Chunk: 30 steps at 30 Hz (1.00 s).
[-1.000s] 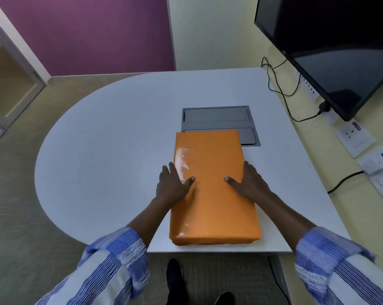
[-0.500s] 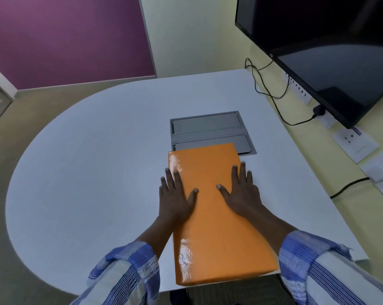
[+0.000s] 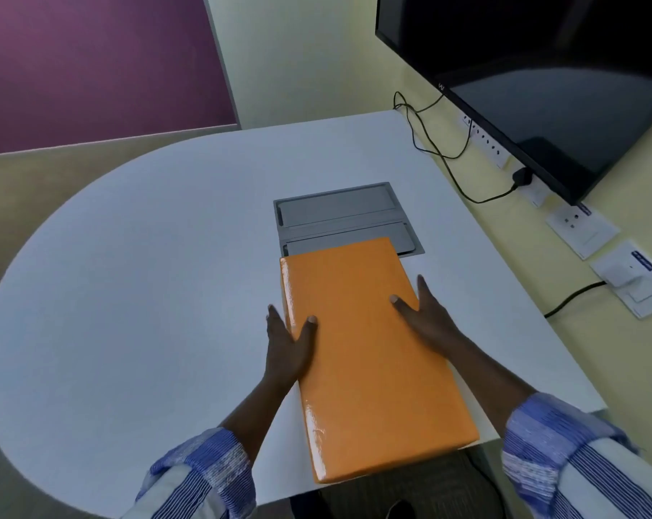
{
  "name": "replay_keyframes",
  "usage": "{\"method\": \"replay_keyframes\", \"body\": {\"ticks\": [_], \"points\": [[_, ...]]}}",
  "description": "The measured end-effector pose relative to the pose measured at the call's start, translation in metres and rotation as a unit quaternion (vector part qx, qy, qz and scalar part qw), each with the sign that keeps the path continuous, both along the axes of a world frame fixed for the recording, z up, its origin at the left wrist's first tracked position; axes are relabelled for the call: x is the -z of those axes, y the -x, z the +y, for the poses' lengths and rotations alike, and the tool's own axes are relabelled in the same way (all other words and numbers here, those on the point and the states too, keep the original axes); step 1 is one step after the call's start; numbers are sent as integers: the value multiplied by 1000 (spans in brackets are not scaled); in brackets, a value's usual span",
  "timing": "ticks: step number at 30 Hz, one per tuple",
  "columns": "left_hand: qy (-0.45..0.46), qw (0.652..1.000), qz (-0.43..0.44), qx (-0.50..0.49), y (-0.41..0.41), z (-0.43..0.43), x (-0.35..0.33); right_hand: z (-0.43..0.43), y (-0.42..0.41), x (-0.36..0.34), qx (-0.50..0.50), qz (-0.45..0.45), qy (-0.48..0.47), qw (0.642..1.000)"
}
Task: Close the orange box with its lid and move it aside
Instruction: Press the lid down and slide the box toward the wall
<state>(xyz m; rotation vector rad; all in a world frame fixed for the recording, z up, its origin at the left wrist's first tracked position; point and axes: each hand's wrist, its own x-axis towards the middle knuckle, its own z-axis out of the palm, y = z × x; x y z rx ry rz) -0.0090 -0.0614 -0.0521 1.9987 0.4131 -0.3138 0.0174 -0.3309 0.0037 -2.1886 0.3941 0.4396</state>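
**At the long sides: both hands clasp the closed box**

At the left long side of the glossy orange rectangular box [image 3: 369, 354], the left hand [image 3: 287, 350] grips the edge: thumb on the lid top, fingers extended down along the side wall. The right hand [image 3: 425, 314] clasps the opposite long side in the same way, thumb on top, fingers along the right wall. The box is thus held between the two hands.

The lid sits flush on the box, with no seam gap visible. The box lies flat on the white table with a rounded end [image 3: 129, 275], its near end projecting past the table's near edge. Its far end overlaps the grey recessed panel [image 3: 339, 215] set in the tabletop.

Blue-and-white striped sleeves [image 3: 204, 477] cover both forearms. A black monitor [image 3: 541, 76] hangs on the wall to the right, with black cables [image 3: 440, 151] running to the wall sockets [image 3: 582, 230].
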Motion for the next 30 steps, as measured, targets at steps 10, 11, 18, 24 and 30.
{"method": "replay_keyframes", "body": {"ticks": [10, 11, 18, 24, 30], "points": [[357, 922, 146, -29, 10, 9, 5, -17, 28, 11, 158, 168, -159, 960], [380, 912, 152, -28, 9, 8, 6, -16, 28, 10, 159, 168, -159, 960], [408, 898, 154, -57, 8, -13, 5, -33, 24, 6, 139, 168, -164, 962], [384, 906, 160, -77, 7, -72, -6, -90, 18, -8, 113, 145, -147, 972], [368, 917, 146, -44, -1, -148, -11, -163, 14, -20, 120, 130, -135, 975]]}}
